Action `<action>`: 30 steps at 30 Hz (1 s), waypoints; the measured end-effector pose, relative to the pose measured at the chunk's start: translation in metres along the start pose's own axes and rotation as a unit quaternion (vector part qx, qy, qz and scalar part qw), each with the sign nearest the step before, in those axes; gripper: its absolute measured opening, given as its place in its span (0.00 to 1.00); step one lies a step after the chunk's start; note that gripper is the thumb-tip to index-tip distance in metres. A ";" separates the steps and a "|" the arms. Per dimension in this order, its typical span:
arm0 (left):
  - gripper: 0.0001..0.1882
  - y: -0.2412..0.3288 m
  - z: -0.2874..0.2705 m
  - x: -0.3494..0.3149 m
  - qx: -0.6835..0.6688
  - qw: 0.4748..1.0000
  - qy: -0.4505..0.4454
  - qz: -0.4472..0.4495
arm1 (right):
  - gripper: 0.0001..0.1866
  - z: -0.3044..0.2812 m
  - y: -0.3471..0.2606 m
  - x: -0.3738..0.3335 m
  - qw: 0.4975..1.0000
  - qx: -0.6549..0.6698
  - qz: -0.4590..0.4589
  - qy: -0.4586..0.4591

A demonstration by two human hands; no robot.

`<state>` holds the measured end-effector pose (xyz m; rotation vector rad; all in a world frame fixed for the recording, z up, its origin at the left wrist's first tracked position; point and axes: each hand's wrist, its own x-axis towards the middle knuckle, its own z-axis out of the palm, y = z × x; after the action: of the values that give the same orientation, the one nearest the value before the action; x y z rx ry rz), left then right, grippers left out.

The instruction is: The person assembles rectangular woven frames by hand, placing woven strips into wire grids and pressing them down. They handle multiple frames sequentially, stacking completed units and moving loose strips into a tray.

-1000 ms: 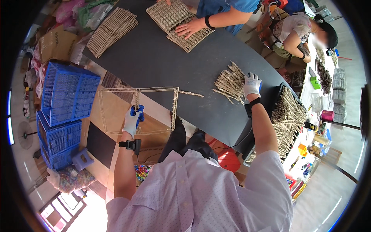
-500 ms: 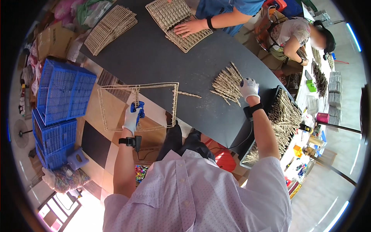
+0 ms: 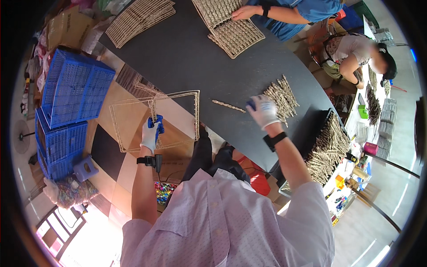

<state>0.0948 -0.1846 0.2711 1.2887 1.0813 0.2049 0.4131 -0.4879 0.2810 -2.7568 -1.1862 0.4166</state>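
In a white glove with blue fingers, my left hand (image 3: 152, 132) is closed around the middle bar of a rectangular frame (image 3: 197, 116) wrapped in beige twisted cord. It holds the frame up beside the table edge. My right hand (image 3: 264, 112), gloved alike, hovers over the dark table with fingers partly spread and nothing visible in them. Just left of its fingertips lies a single braided cord stick (image 3: 228, 106). Beyond this hand, on its right, is a loose pile of similar braided sticks (image 3: 284, 99).
A black tray (image 3: 334, 115) heaped with braided pieces stands at the table's right. Across the dark table (image 3: 191, 58), a co-worker's hand (image 3: 244, 12) touches woven panels (image 3: 238, 38). Stacked frames (image 3: 140, 20) lie far left. Blue crates (image 3: 75, 91) stand on the floor.
My right hand has left the stick pile and moved left toward the single stick. My left hand keeps the frame. The co-worker's hand has shifted up off the nearer panel; the whole view has turned slightly.
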 end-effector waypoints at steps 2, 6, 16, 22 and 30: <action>0.09 -0.004 -0.005 0.003 -0.013 1.000 0.001 0.001 | 0.20 0.022 -0.036 0.007 0.999 -0.038 -0.018 -0.005; 0.09 -0.004 -0.018 0.008 -0.007 1.000 0.013 -0.011 | 0.13 0.057 -0.044 -0.003 0.998 -0.067 -0.015 -0.005; 0.16 -0.001 -0.034 0.027 0.028 0.997 0.062 -0.033 | 0.18 0.009 0.041 -0.061 0.965 -0.131 0.222 0.045; 0.19 -0.025 -0.049 0.030 -0.007 0.984 0.180 0.001 | 0.20 0.030 -0.029 -0.038 0.993 0.034 0.094 0.067; 0.15 -0.047 -0.139 -0.003 0.002 0.911 0.413 0.007 | 0.20 0.053 -0.164 0.063 0.988 0.084 -0.108 0.078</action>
<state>-0.0287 -0.1092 0.2479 1.2288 1.7809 0.8135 0.3248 -0.3296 0.2518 -2.4369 -1.3248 0.2606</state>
